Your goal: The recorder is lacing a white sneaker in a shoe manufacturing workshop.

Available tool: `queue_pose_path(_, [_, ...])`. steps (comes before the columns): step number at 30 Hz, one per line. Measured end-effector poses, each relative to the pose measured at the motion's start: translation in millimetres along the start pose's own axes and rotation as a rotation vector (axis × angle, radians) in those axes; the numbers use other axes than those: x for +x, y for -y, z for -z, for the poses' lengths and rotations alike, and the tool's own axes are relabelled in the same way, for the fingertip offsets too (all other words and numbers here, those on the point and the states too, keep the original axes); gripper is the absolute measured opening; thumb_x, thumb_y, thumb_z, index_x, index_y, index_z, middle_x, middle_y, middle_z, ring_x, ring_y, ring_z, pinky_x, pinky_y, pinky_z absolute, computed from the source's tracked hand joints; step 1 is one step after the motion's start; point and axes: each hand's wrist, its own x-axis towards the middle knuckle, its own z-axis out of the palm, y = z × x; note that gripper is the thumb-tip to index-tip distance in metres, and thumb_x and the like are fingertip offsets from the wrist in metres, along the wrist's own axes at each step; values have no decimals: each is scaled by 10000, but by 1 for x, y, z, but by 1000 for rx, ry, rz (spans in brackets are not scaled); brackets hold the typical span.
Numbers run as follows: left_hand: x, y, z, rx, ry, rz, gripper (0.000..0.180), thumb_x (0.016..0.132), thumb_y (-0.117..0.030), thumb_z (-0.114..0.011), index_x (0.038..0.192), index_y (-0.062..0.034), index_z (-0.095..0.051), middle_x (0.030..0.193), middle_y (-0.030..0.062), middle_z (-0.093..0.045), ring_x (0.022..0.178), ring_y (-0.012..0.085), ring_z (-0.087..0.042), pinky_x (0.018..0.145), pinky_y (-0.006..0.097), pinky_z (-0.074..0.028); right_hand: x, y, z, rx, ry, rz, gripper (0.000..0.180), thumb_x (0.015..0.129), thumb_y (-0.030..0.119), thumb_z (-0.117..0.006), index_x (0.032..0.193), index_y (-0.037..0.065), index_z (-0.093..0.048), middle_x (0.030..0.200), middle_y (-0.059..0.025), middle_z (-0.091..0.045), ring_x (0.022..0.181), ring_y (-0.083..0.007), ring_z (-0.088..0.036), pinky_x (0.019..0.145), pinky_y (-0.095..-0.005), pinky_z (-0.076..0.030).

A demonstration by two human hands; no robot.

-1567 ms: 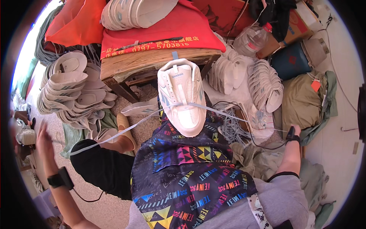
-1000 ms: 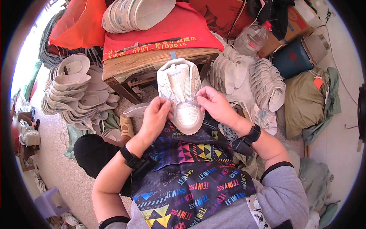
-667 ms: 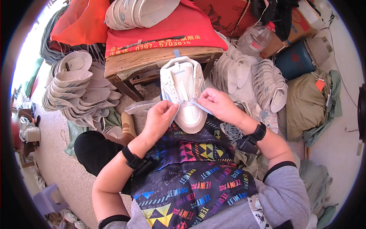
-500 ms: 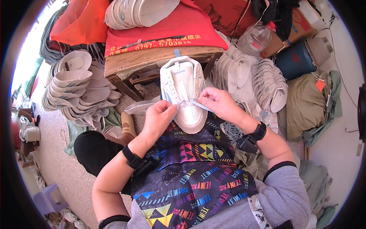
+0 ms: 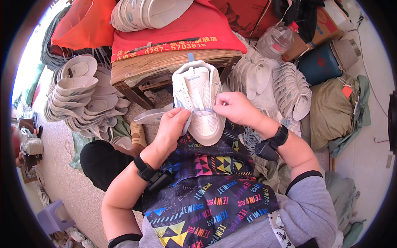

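A white and pale grey sneaker (image 5: 204, 133) rests upright between my knees, toe toward me, its heel end near the wooden bench. A flat grey-blue lace (image 5: 202, 110) crosses the lower eyelets, just above the perforated toe. On the sneaker's left, my left hand (image 5: 171, 125) pinches one side of the lace, and a short tail drops below the fingers. My right hand (image 5: 237, 108) is closed at the right eyelet edge, pinching the lace's other side; the end within those fingers is hidden. The upper eyelets around the tongue (image 5: 194, 84) show no lace.
Stacked shoe uppers stand left (image 5: 74, 99) and right (image 5: 291, 84) of the wooden bench (image 5: 144, 68). More uppers (image 5: 151, 12) lie on its red cover. Grey laces (image 5: 58, 45) hang at the far left. A clear bottle (image 5: 279, 43) and a blue canister (image 5: 318, 64) stand back right.
My right hand has shifted slightly upward, and the flat lace strip that stuck out below it no longer shows. The lace lies straighter across the sneaker. A lace tail shows more under my left fingers.
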Motion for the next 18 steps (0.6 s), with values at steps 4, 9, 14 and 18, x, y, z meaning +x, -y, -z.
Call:
queue_pose_path(4, [10, 7, 9, -21, 44, 52, 176, 902, -130, -559, 749, -61, -611, 636, -38, -558, 540, 32, -460, 486, 206, -338, -4, 27, -9, -578, -154, 187, 164, 821, 185, -605, 767, 30, -612, 707, -163, -626, 667, -349, -623, 585, -438, -470])
queue_pose_path(9, [7, 2, 11, 976, -55, -681, 141, 851, -167, -640, 766, -61, -603, 637, 39, -548, 557, 232, -544, 532, 351, -444, -2, 32, 6, -818, 16, 290, 147, 856, 168, -585, 792, 39, -612, 737, -160, -633, 718, -368, -631, 639, -458, -490])
queue_pose_path(14, [0, -35, 11, 1442, -19, -1114, 198, 751, -156, -713, 895, -82, -598, 944, 90, -546, 899, 278, -573, 739, 388, -478, 3, 44, 14, -1185, 140, 646, 108, 794, 156, -613, 822, 52, -600, 852, -94, -575, 894, -300, -601, 702, -420, -501])
queue_pose_path(18, [6, -56, 10, 1615, 170, -1086, 445, 642, -122, -784, 1027, -91, -564, 1174, 93, -470, 1121, 270, -502, 909, 416, -441, 17, 45, 11, -1011, -31, 889, 217, 709, 122, -677, 880, 37, -575, 964, -89, -517, 942, -286, -565, 717, -420, -505])
